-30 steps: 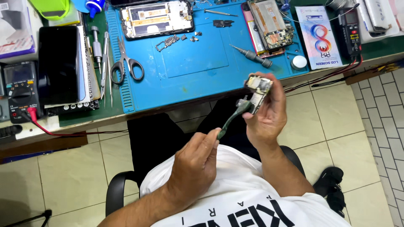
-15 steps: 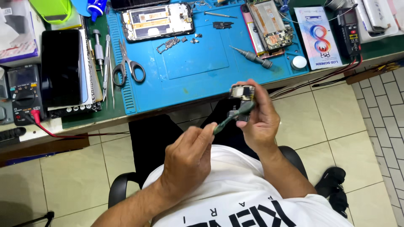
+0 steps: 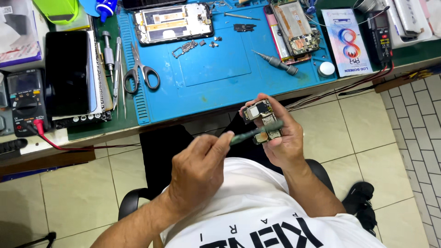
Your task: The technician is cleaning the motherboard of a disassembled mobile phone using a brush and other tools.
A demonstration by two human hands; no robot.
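Note:
I sit at a workbench with both hands over my lap. My right hand (image 3: 287, 144) grips a small phone circuit board (image 3: 258, 112) with metal shields, its face turned up. My left hand (image 3: 197, 172) pinches the handle of a thin green tool (image 3: 255, 131). The tool's tip lies across the middle of the board, between my right thumb and fingers. Both hands hang just in front of the bench edge, below the blue work mat (image 3: 216, 69).
On the mat lie an opened phone frame (image 3: 172, 20), scissors (image 3: 140, 73), a grey screwdriver (image 3: 278, 62), small loose parts (image 3: 183, 47) and another opened phone (image 3: 294, 30). A dark screen panel (image 3: 69, 71) and a multimeter (image 3: 23, 98) with a red lead sit left. A printed box (image 3: 349, 41) lies right.
Both hands have come down and closer to my body. The board has turned from edge-on to face up, and the green tool's tip has slid across it.

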